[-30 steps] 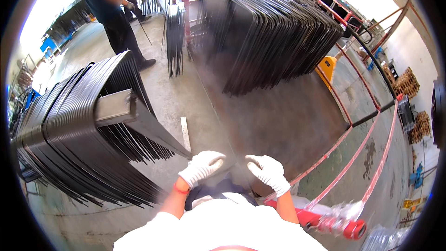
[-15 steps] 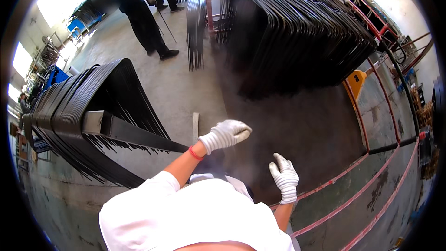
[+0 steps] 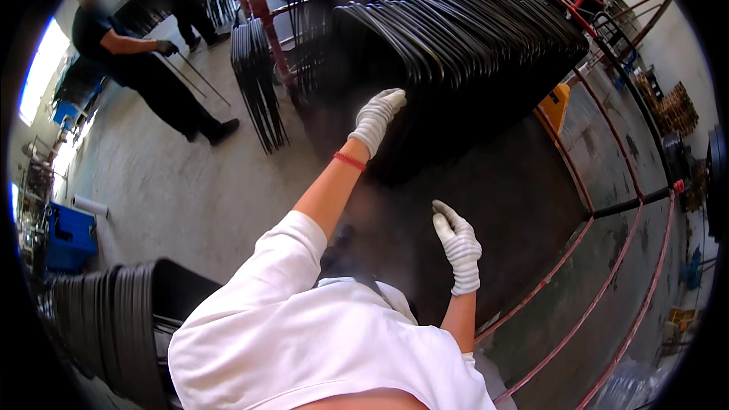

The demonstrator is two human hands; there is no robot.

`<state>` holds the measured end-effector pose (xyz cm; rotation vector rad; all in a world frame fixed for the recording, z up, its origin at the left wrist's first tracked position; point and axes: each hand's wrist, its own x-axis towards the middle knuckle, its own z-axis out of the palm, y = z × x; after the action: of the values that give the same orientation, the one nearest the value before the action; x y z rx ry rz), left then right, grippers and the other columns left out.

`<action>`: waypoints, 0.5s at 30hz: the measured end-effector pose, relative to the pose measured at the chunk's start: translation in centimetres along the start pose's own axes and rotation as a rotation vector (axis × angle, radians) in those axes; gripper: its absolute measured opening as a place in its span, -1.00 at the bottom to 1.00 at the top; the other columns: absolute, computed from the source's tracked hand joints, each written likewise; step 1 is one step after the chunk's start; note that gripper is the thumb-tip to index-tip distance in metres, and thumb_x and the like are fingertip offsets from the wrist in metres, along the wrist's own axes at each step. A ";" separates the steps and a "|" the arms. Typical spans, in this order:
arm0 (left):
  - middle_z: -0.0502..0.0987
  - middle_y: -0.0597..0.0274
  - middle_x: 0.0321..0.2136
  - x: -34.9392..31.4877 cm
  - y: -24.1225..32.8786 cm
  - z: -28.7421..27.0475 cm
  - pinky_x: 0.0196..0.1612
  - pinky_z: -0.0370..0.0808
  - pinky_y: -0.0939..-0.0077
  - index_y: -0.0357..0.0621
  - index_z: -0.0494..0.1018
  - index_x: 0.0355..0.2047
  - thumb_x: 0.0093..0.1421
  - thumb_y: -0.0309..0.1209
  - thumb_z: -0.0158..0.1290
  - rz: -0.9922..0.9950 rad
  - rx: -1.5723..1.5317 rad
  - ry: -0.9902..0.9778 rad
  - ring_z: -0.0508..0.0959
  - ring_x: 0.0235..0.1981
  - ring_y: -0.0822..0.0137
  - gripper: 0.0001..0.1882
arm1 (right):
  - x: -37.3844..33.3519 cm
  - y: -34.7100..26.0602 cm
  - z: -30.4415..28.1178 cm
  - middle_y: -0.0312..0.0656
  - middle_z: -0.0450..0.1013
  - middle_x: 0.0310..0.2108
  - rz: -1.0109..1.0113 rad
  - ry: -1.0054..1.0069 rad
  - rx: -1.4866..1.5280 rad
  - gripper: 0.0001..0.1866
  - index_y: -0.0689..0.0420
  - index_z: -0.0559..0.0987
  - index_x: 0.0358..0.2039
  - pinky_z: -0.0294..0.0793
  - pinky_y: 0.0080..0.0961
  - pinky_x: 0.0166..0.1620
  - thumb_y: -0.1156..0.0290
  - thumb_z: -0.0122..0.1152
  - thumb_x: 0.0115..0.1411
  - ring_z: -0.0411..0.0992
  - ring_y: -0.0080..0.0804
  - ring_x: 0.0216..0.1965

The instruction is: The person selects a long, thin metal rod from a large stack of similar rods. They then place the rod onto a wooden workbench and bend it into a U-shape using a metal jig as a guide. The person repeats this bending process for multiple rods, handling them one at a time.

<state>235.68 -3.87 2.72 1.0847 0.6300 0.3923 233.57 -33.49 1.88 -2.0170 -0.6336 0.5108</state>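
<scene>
My left hand, in a white ribbed glove, reaches forward to the near end of a dense row of bent black metal rods. Its fingers are stretched out beside the closest rod; I cannot tell whether they touch it, and nothing shows in them. My right hand, gloved the same way, is held over the dark floor nearer to me. Its fingers point up and forward, the thumb a little apart, with nothing in it. The rods hang side by side, rounded bends on top, and their lower ends fade into shadow.
Red rails run along the right. A yellow metal part stands behind them. Another stack of bent black bars sits at lower left. A co-worker in dark clothes holds thin rods at far left, near a small hanging bundle.
My left hand has moved forward to the row of rods, its arm stretching out. My right hand has risen slightly. The view has turned right, and the left stack has slid toward the lower left.
</scene>
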 end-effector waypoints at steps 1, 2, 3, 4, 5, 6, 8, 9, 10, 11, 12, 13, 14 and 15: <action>0.44 0.17 -0.03 1.7 0.8 -0.3 0.17 0.15 0.33 -0.04 0.36 0.01 0.09 -0.07 0.10 0.046 0.003 0.012 0.30 0.12 0.21 -0.47 | 2.1 -0.7 1.4 -0.21 0.50 -0.13 0.011 -0.022 0.090 -0.63 0.08 0.52 -0.06 0.39 -0.58 -0.06 0.22 0.09 0.14 0.48 -0.41 -0.14; 0.44 0.16 -0.04 3.3 1.4 -0.4 0.17 0.15 0.31 -0.04 0.35 0.02 0.10 -0.08 0.09 0.093 0.006 0.023 0.30 0.12 0.19 -0.47 | 3.9 -1.6 2.6 -0.21 0.50 -0.12 0.022 -0.043 0.180 -0.63 0.09 0.51 -0.06 0.39 -0.60 -0.06 0.23 0.09 0.15 0.48 -0.45 -0.14; 0.45 0.17 -0.05 5.0 2.2 -0.3 0.16 0.16 0.30 -0.04 0.35 0.02 0.10 -0.08 0.10 0.049 -0.027 0.015 0.32 0.10 0.20 -0.48 | 5.4 -2.4 3.6 -0.20 0.50 -0.12 0.012 -0.040 0.166 -0.62 0.11 0.50 -0.04 0.38 -0.64 -0.06 0.24 0.10 0.15 0.47 -0.52 -0.15; 0.45 0.17 -0.07 6.2 3.0 -0.1 0.14 0.17 0.30 -0.04 0.35 0.01 0.10 -0.09 0.10 0.004 -0.060 0.015 0.33 0.08 0.20 -0.48 | 6.5 -3.5 4.3 -0.20 0.50 -0.12 0.019 -0.051 0.172 -0.62 0.11 0.50 -0.04 0.38 -0.64 -0.06 0.24 0.10 0.15 0.47 -0.52 -0.15; 0.46 0.18 -0.08 7.2 3.2 0.1 0.13 0.19 0.30 -0.05 0.36 0.01 0.10 -0.09 0.10 -0.052 -0.092 0.014 0.34 0.06 0.21 -0.49 | 7.2 -4.8 4.8 -0.21 0.50 -0.12 0.037 -0.063 0.178 -0.63 0.11 0.50 -0.04 0.38 -0.64 -0.06 0.24 0.10 0.16 0.47 -0.51 -0.15; 0.47 0.18 -0.10 8.6 3.0 0.1 0.11 0.21 0.30 -0.05 0.37 -0.01 0.10 -0.10 0.11 -0.043 -0.096 0.015 0.36 0.03 0.22 -0.50 | 7.8 -5.6 5.2 -0.21 0.50 -0.12 0.054 -0.074 0.184 -0.63 0.11 0.50 -0.04 0.38 -0.63 -0.06 0.24 0.09 0.16 0.47 -0.51 -0.15; 0.48 0.19 -0.14 11.4 2.5 0.1 0.07 0.24 0.30 -0.06 0.38 -0.04 0.09 -0.12 0.13 -0.007 -0.106 0.021 0.40 -0.03 0.25 -0.53 | 8.3 -6.1 5.7 -0.22 0.51 -0.14 0.037 -0.085 0.177 -0.64 0.11 0.50 -0.04 0.37 -0.66 -0.07 0.26 0.07 0.17 0.47 -0.55 -0.17; 0.48 0.24 -0.22 12.2 2.2 0.1 -0.10 0.34 0.33 -0.09 0.40 -0.11 0.07 -0.15 0.15 0.016 -0.084 0.072 0.44 -0.17 0.34 -0.57 | 8.4 -6.0 5.7 -0.22 0.51 -0.15 0.042 -0.090 0.181 -0.64 0.11 0.50 -0.04 0.37 -0.66 -0.08 0.26 0.07 0.18 0.47 -0.56 -0.18; 0.49 0.26 -0.26 12.5 2.2 0.4 -0.17 0.36 0.36 -0.09 0.41 -0.13 0.06 -0.16 0.16 0.031 -0.042 0.133 0.45 -0.24 0.35 -0.58 | 8.5 -5.7 5.6 -0.22 0.52 -0.16 0.047 -0.088 0.188 -0.65 0.12 0.50 -0.05 0.37 -0.67 -0.08 0.26 0.07 0.18 0.47 -0.57 -0.18; 0.49 0.27 -0.30 12.5 2.1 0.8 -0.25 0.38 0.38 -0.10 0.41 -0.15 0.05 -0.18 0.17 0.046 -0.002 0.195 0.45 -0.30 0.37 -0.59 | 8.6 -5.1 5.5 -0.22 0.52 -0.17 0.048 -0.071 0.213 -0.65 0.12 0.51 -0.05 0.37 -0.67 -0.09 0.27 0.07 0.18 0.46 -0.58 -0.19; 0.49 0.28 -0.34 12.5 2.0 1.1 -0.32 0.40 0.41 -0.10 0.42 -0.17 0.04 -0.19 0.18 0.062 0.038 0.259 0.46 -0.37 0.38 -0.61 | 8.6 -4.2 5.6 -0.22 0.52 -0.18 0.048 -0.055 0.236 -0.65 0.13 0.51 -0.05 0.37 -0.68 -0.09 0.27 0.07 0.18 0.46 -0.58 -0.21; 0.48 0.29 -0.38 12.7 1.9 1.0 -0.38 0.38 0.44 -0.11 0.42 -0.18 0.04 -0.21 0.19 0.096 0.054 0.265 0.44 -0.43 0.40 -0.62 | 8.5 -3.9 5.6 -0.22 0.52 -0.19 0.046 -0.044 0.261 -0.66 0.13 0.51 -0.06 0.37 -0.68 -0.10 0.28 0.08 0.18 0.46 -0.59 -0.22; 0.47 0.30 -0.42 13.0 1.9 0.8 -0.45 0.36 0.47 -0.12 0.42 -0.20 0.03 -0.22 0.19 0.129 0.068 0.273 0.42 -0.49 0.41 -0.63 | 8.5 -3.8 5.6 -0.23 0.53 -0.19 0.039 -0.046 0.268 -0.66 0.14 0.51 -0.06 0.37 -0.69 -0.10 0.28 0.08 0.18 0.46 -0.60 -0.23; 0.47 0.31 -0.46 13.3 2.0 0.5 -0.51 0.35 0.50 -0.13 0.42 -0.21 0.03 -0.24 0.20 0.163 0.082 0.283 0.41 -0.54 0.42 -0.64 | 8.7 -3.9 5.6 -0.23 0.53 -0.19 0.031 -0.051 0.275 -0.66 0.14 0.51 -0.06 0.37 -0.69 -0.11 0.29 0.09 0.18 0.46 -0.60 -0.24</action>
<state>246.15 4.45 0.99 1.1728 0.8154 0.6741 236.21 -22.67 1.71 -1.7616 -0.5321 0.6340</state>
